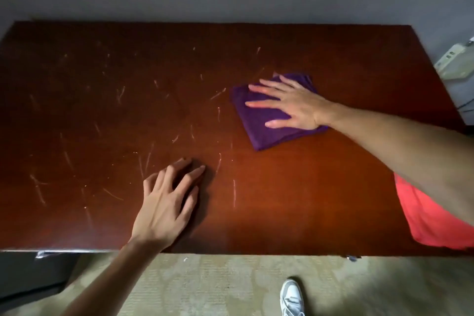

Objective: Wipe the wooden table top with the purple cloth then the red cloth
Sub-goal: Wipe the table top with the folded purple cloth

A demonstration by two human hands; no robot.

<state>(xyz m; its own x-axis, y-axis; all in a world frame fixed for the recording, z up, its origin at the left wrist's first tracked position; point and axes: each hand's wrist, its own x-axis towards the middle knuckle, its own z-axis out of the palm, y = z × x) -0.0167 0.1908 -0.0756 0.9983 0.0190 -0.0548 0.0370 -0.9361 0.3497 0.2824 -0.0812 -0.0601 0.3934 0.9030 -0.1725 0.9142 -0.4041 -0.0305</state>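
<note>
Head view, looking down. A big wooden tabletop [307,187], dark red-brown and shiny, with lots of thin pale scratches on the left half. A purple cloth [266,131] right of the middle, folded into a thick square, soft and fuzzy, turned like a diamond, layered edges showing at its far corner. Right hand [295,105] flat on top of the purple cloth, fingers straight and spread wide, pressing down. Left hand [164,208] on the bare wood near the front edge, well apart from the cloth, fingers bent a little, fingertips touching the tabletop, holding nothing. A red cloth [431,218] at the front right corner, bright and smooth, partly hidden under the right arm and cut off by the picture's edge. Past the right end, a pale power strip [454,61]. Below the front edge, light carpet [205,287] and one grey and white shoe [292,295].
</note>
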